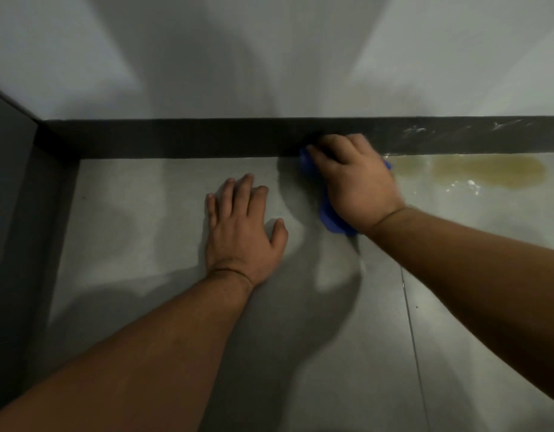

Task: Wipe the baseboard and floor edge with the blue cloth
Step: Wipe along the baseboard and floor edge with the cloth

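Note:
A dark baseboard runs across the foot of the pale wall, with whitish smears on its right part. My right hand presses a blue cloth against the baseboard and the floor edge below it; most of the cloth is hidden under the hand. My left hand lies flat on the grey floor, fingers spread, holding nothing, to the left of the cloth.
A yellowish-brown wet stain spreads on the floor along the baseboard to the right of the cloth. A dark side baseboard meets the first one in the corner at the left. A tile joint runs down the floor at the right.

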### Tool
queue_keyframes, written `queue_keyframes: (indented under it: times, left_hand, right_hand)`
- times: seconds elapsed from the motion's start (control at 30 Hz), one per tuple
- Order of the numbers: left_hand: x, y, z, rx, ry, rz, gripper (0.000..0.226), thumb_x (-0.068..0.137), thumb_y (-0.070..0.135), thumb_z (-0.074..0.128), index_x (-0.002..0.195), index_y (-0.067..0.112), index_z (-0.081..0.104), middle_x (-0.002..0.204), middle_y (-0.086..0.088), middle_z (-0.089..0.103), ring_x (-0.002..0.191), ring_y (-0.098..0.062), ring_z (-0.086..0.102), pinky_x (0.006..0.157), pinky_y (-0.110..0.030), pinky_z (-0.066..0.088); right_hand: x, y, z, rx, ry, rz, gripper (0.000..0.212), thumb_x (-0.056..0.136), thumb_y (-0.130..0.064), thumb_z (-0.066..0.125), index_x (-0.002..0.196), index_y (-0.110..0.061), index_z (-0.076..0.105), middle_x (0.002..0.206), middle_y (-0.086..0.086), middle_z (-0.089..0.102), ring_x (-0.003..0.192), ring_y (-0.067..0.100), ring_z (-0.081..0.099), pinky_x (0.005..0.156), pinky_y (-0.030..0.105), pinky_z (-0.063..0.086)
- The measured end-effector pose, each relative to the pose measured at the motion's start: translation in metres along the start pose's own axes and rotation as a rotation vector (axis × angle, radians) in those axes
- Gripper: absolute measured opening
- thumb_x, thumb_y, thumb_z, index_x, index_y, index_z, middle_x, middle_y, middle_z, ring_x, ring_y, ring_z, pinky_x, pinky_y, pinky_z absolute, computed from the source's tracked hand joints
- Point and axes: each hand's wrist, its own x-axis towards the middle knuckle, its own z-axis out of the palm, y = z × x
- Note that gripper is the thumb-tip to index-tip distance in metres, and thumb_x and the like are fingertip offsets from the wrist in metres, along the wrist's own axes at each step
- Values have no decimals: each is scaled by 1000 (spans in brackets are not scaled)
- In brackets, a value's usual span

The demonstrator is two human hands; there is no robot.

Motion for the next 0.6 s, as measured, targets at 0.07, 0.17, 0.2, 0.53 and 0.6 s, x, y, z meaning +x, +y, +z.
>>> queue_keyframes:
  times: [0.07, 0.17, 0.2, 0.53, 0.6]
  left_hand:
    - [0, 0, 0, 0, -7, -5, 74, 87, 57, 35, 151, 21, 44, 168, -6, 31, 157, -31, 23, 128, -59, 15]
    - [0, -1, 0, -3, -25, -3, 74, 88, 57, 34, 153, 22, 41, 169, -5, 29, 158, -31, 20, 128, -59, 14]
    - [1, -1, 0, 0, -31, -2, 74, 89, 58, 34, 153, 23, 39, 169, -5, 28, 158, -31, 19, 128, -59, 14]
    - [-1, 2, -3, 20, -43, -5, 73, 90, 59, 37, 154, 23, 37, 169, -5, 26, 158, -31, 18, 128, -59, 14]
    - [-2, 1, -4, 12, -31, 5, 71, 90, 58, 39, 152, 22, 39, 168, -6, 28, 157, -32, 20, 128, -60, 16]
  right_hand:
    - [10, -20, 9, 38, -152, 34, 48, 102, -30, 38, 147, -19, 52, 144, 12, 52, 125, 39, 49, 104, 49, 45]
    - [5, -21, 19, -37, -256, 129, 51, 99, -26, 49, 150, -22, 46, 149, 6, 44, 131, 34, 42, 107, 50, 43]
    - [-1, -14, 18, -50, -249, 159, 52, 98, -24, 51, 150, -21, 45, 150, 6, 44, 130, 34, 42, 105, 51, 44]
    - [-59, -7, 23, 53, -306, 259, 56, 108, -44, 25, 161, -33, 12, 171, 3, 10, 157, 31, 3, 126, 56, 7]
    - [-83, -12, 21, 58, -317, 198, 57, 106, -51, 23, 161, -36, 12, 171, -2, 11, 158, 27, 5, 126, 56, 6]
